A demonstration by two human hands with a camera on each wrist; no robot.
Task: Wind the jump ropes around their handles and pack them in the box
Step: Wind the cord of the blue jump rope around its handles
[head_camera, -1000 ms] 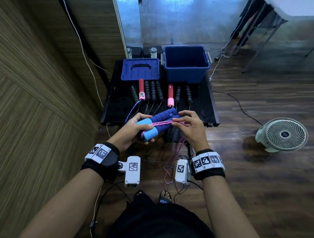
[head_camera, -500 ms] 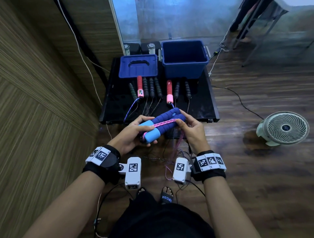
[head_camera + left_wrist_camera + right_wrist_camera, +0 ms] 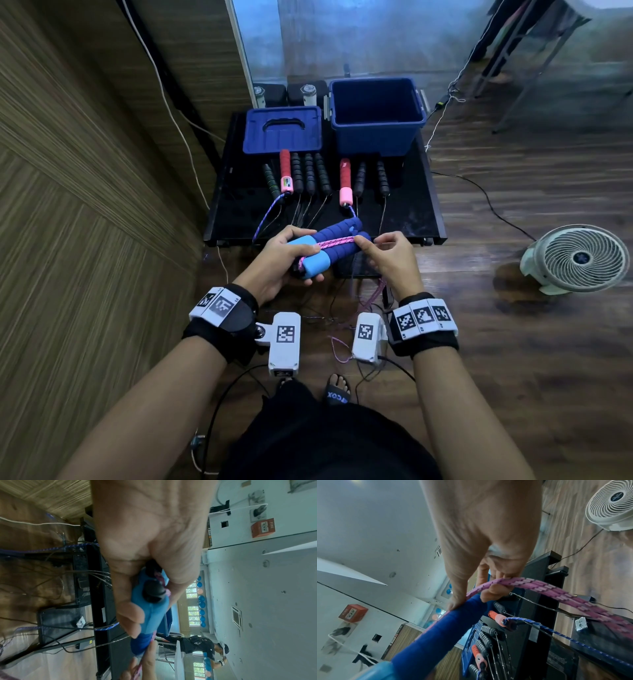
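My left hand (image 3: pixel 284 258) grips two blue foam jump-rope handles (image 3: pixel 337 240) held side by side, at their light-blue ends (image 3: pixel 150 609). A pink rope (image 3: pixel 337 242) runs lengthwise over the handles. My right hand (image 3: pixel 383 253) pinches this pink rope (image 3: pixel 513 583) at the handles' far tip (image 3: pixel 471 605), and the slack hangs down to the floor (image 3: pixel 373 298). The open blue box (image 3: pixel 376 116) stands at the back right of the black table (image 3: pixel 421 212), with nothing visible inside it.
The blue lid (image 3: pixel 282 130) lies left of the box. Several black handles and two red-pink handles (image 3: pixel 285 171) lie in a row on the table, ropes trailing over its front edge. A white fan (image 3: pixel 579 258) stands on the floor at right. A wooden wall is close on the left.
My right hand has slid along the pink rope from mid-handle out to the far tip of the handles. The left hand keeps its grip.
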